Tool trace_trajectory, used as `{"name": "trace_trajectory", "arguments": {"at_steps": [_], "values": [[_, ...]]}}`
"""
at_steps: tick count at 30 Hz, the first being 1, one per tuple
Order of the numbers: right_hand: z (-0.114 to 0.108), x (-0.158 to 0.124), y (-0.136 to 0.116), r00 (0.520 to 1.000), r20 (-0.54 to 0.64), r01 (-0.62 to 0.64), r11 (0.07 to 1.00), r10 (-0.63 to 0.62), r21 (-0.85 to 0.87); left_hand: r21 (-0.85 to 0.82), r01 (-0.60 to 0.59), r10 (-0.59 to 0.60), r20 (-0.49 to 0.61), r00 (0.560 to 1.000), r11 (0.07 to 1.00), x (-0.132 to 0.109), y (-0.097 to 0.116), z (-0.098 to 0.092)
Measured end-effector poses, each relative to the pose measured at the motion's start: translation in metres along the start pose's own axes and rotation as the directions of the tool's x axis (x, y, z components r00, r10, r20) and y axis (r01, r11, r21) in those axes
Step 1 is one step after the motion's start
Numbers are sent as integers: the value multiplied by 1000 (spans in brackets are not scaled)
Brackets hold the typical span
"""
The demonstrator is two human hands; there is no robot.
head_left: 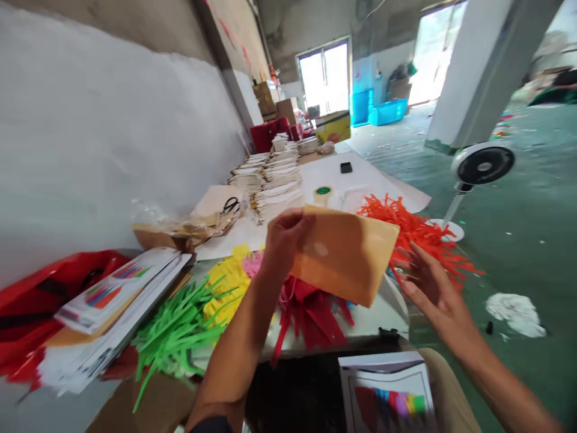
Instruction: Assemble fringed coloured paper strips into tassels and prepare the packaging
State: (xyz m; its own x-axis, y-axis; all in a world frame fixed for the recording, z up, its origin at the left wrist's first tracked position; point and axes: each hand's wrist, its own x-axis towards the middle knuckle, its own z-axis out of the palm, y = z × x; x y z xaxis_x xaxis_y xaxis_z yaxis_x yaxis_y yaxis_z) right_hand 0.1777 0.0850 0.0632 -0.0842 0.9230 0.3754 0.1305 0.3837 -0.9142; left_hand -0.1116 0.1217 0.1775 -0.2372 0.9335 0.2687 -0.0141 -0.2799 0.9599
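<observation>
A: Left hand?
B: Fingers curled, pinching the left end of an orange paper envelope. Envelope tilted, held up over the worktop at 12 o'clock.

A: Right hand?
B: Spread wide and empty, at 2 o'clock. Fingertips just beside the envelope's right corner, no contact visible.

A: Directly below?
B: Loose heap of red paper strips, partly under the envelope. Yellow shredded paper beside it at 10 o'clock, green paper strips at 8 o'clock.

A: Farther out?
B: Orange-red paper strips at 2 o'clock, behind the right hand. Roll of tape at 12 o'clock. Black-handled scissors at 11 o'clock, next to stacked white paper bundles. Printed booklet at 5 o'clock, on the lap.
</observation>
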Motion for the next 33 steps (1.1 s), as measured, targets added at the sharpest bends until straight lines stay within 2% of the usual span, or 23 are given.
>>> {"name": "trace_trajectory", "arguments": {"at_steps": [3,5,8,10,12,13,15,16,19,24,30,33], "values": [[-4,13,-3,993,-90,-54,969,78,242,-106,81,-71,92,993,991,-13,-23,45],[-13,12,2,975,-164,-92,947,148,307,-193,174,-144,157,977,966,-18,-36,65],[-31,4,13,958,-205,-136,949,199,286,-245,292,-225,270,936,924,-22,-48,83],[-42,0,14,954,-257,-117,982,152,146,-211,298,-230,294,928,931,-25,-51,90],[-49,0,7,940,-339,-15,991,-30,-130,-136,260,-216,275,937,956,-30,-52,96],[-51,2,1,928,-339,53,957,-153,-285,-91,245,-212,276,937,965,-33,-53,98],[-49,8,-14,911,-224,192,837,-346,-513,-12,230,-216,305,927,973,-39,-54,103],[-47,12,-22,910,-142,251,787,-391,-564,15,226,-219,324,920,974,-42,-55,105],[-35,22,-34,896,-9,350,719,-444,-600,61,212,-219,380,899,975,-49,-54,111],[-23,24,-28,856,-32,390,684,-517,-617,68,187,-197,465,863,980,-56,-51,113],[-20,15,-19,771,19,441,513,-636,-736,42,154,-155,478,865,987,-61,-56,109],[-15,14,-15,737,40,466,464,-675,-753,34,162,-159,477,864,986,-62,-60,106]]}}
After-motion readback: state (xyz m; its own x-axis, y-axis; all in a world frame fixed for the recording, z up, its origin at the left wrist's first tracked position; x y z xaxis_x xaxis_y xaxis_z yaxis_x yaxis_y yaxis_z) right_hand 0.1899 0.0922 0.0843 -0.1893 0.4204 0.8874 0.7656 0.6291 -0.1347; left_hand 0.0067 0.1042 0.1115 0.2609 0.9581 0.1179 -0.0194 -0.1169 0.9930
